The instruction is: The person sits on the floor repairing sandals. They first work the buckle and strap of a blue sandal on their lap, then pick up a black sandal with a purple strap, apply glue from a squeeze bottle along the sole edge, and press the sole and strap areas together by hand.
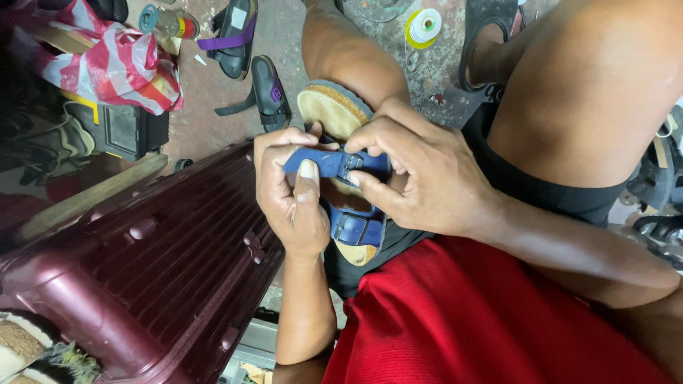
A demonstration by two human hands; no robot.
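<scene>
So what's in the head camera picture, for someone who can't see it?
Both hands, left hand and right hand, grip the blue buckled strap of a cork-soled sandal on the person's lap. A maroon ribbed suitcase lies alongside.

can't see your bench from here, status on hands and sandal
Left hand and right hand both grip the blue strap at its buckle. Sandal on lap. Nothing in the way.
</scene>
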